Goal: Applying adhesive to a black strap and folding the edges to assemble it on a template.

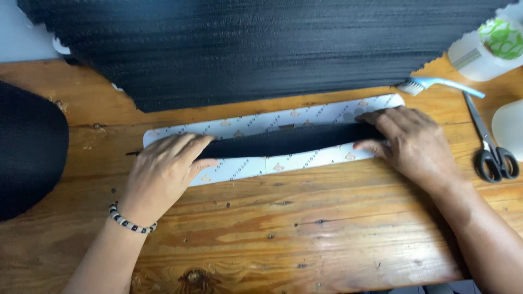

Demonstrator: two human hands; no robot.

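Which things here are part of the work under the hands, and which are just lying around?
In use:
left hand
right hand
black strip
white backing paper

Lying about:
large black fabric sheet
brush
scissors
white bottle
dark cloth
wooden table

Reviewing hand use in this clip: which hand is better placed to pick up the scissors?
Right. The right hand presses the black strip at its right end, close to the scissors; the left hand is at the far end.
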